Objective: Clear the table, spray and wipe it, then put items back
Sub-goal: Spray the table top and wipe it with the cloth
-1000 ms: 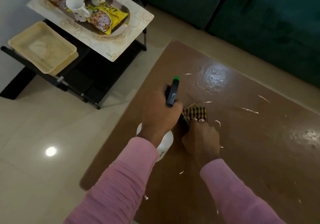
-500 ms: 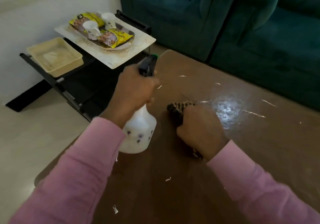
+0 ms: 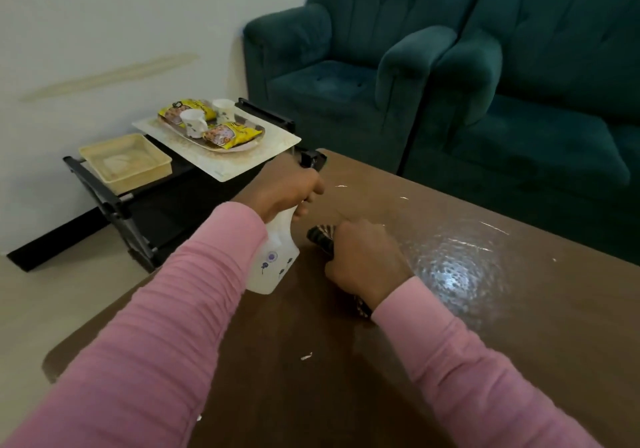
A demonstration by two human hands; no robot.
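Two teal armchairs (image 3: 346, 80) stand behind the far edge of the brown table (image 3: 519, 326). Left of the table, a black rack (image 3: 114, 202) carries one cream mat (image 3: 242, 165) and one beige basket (image 3: 126, 162). On the mat, one oval tray (image 3: 242, 148) holds two yellow snack packets (image 3: 232, 134) and two white cups (image 3: 194, 124). At the table's left edge the left hand (image 3: 284, 188) grips one white spray bottle (image 3: 273, 257) by its neck, fingers curled round it. Just right of it the right hand (image 3: 363, 260), fingers closed, clutches one striped cloth (image 3: 322, 236) against the tabletop.
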